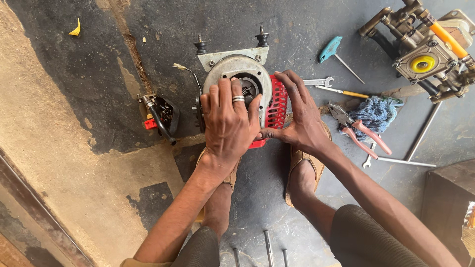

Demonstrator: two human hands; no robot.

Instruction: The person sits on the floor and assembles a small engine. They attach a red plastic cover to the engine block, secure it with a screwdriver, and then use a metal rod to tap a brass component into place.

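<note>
Small engine on dark floor, centre, braced between sandalled feet. Left hand flat over round metal housing, fingers spread, pressing rather than gripping. Right hand clasping red cover, steadying. Pliers near right.

The left hand is covering the small engine's middle; the brass pump is running off the frame's edge.
</note>
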